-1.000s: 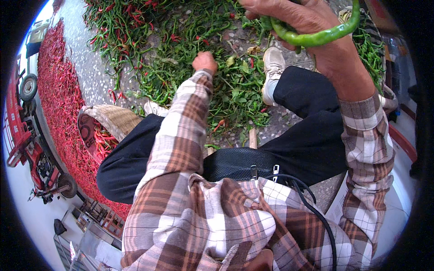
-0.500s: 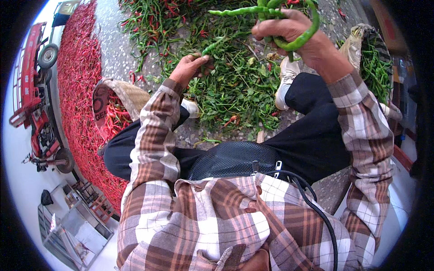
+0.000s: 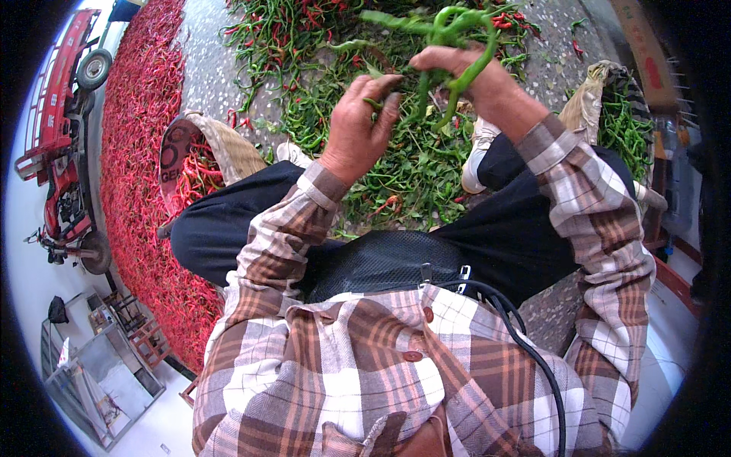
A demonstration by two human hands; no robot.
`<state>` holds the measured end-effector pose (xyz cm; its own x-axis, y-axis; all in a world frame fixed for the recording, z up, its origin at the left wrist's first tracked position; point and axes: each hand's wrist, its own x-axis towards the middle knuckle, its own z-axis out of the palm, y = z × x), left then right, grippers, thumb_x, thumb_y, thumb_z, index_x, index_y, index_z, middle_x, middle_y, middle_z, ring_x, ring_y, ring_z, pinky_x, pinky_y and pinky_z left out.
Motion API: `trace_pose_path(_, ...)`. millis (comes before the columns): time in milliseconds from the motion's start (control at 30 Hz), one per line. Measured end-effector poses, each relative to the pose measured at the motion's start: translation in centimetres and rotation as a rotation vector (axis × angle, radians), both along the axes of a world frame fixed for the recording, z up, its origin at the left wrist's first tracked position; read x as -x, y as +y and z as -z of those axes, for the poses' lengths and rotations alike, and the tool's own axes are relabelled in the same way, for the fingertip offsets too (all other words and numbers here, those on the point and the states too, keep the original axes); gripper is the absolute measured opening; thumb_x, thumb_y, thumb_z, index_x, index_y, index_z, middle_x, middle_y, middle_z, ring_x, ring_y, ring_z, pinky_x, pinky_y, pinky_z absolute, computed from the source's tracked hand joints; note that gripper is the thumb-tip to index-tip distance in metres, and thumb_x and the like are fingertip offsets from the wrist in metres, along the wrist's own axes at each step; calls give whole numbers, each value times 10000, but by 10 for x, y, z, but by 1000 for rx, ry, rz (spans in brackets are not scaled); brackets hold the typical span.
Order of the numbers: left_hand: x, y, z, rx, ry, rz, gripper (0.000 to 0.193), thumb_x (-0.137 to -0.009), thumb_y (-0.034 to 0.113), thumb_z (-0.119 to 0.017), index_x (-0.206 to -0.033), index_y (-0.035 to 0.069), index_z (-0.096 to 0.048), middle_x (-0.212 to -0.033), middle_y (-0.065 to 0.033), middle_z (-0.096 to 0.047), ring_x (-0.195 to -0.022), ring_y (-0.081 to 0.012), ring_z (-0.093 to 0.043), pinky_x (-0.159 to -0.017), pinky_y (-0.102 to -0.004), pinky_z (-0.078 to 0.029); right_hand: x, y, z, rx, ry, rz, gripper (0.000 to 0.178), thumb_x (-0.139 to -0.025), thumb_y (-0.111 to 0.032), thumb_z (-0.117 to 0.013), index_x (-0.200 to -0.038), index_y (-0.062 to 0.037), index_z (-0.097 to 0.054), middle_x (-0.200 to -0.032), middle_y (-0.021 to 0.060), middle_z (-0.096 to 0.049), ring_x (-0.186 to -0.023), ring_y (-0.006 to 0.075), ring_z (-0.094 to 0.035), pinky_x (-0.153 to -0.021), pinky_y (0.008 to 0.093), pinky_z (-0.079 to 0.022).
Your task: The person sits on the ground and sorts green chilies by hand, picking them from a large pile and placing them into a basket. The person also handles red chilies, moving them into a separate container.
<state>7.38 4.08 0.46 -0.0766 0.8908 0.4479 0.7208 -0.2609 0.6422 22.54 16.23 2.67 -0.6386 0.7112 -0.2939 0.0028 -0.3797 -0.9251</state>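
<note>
A bunch of long green chili peppers point(image 3: 461, 29) is gripped in my right hand point(image 3: 495, 90), the curled pods sticking up and hanging down around the fingers. Just left of it, my left hand point(image 3: 355, 131) is closed, thumb toward fingers, with a bit of green chili pepper point(image 3: 372, 103) showing between them. Most of that pod is hidden by the fingers. Both hands are raised over a heap of green chilies and leaves point(image 3: 403, 171) on the speckled floor, between my white shoes.
By my left knee, a tipped woven sack point(image 3: 232, 148) holds red chilies point(image 3: 199, 171). Another pale sack point(image 3: 585, 103) with green chilies point(image 3: 626, 126) stands at right. A wide strip of red chilies point(image 3: 137, 145) covers the floor at far left, beside a red cargo tricycle point(image 3: 55, 114).
My left hand has moved right and is closer to my right hand. The right hand with its bunch has shifted slightly left and down.
</note>
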Motion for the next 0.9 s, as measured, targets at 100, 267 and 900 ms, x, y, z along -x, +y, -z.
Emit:
trace_pose_path(100,6,-4,-2,62,-101,119,160,-878,49,-552,-1020,15,-617,-936,-142,-624,-872,-267,-611,-783,-320,-472,-3,4,2,-11,6,-11,194,-722,-240,-716,-815,-78,-662,-790,10,-603,-739,124,-543,-661,292,-416)
trace_pose_path(267,5,2,9,13,-138,305,153,-833,19,-590,-984,33,-612,-914,-130,-609,-822,-268,-615,-720,-325,-486,-7,7,4,-94,141,-175,229,-739,-56,-709,-964,-34,-668,-840,50,-655,-754,131,-621,-714,269,-480)
trace_pose_path(900,32,-146,325,1204,-1034,-1254,1063,-623,664,-724,-1295,-100,-418,-1260,-191,-528,-1202,-274,-463,-979,-448,-392,-32,47,-9,-235,222,94,113,-833,-97,-644,-809,8,-679,-863,133,-678,-867,222,-656,-854,362,-511)
